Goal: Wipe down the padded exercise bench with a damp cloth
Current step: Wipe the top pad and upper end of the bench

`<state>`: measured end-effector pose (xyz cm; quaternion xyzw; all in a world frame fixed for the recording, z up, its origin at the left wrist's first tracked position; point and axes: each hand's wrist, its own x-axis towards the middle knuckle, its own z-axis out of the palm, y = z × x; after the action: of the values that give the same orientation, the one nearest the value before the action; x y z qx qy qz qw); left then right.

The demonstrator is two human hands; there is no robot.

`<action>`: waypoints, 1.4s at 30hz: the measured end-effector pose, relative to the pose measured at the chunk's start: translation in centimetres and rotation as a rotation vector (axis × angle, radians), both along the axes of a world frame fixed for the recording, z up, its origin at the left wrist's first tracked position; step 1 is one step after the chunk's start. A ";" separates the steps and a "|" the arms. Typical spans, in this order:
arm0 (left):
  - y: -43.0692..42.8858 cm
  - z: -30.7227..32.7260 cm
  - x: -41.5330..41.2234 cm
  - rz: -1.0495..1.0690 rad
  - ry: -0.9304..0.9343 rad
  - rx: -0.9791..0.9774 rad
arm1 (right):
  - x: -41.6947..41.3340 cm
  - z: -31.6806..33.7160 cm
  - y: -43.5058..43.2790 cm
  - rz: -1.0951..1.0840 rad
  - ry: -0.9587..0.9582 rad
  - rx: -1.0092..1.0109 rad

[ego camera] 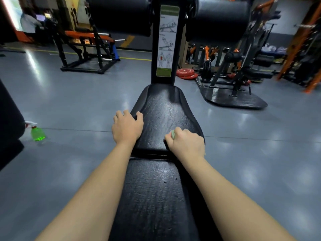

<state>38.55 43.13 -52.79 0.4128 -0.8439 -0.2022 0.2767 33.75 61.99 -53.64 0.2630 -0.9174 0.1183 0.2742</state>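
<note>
Padded bench (161, 112) runs straight away from us, black creased vinyl with a dull sheen. Our right hand (186, 145) has its grip clamped on the bunched green cloth (172, 133), pressed to the seat's near right corner; most of the surface lies ahead and left. Our left hand (127, 129) curls over the left edge, bracing.

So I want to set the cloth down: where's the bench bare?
Crowded near the seam: left hand holding the edge of the seat pad, right hand gripping the cloth. Bare: the seat pad beyond them up to the post, and the long pad between the forearms.
</note>
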 end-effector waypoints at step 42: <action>-0.3 0.2 -0.6 0.036 0.020 0.054 | -0.9 -1.2 -0.4 0.200 0.168 -0.039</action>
<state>37.98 42.84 -52.57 0.4332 -0.8277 -0.2241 0.2774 32.84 61.58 -54.82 0.3566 -0.8581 0.1403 0.3418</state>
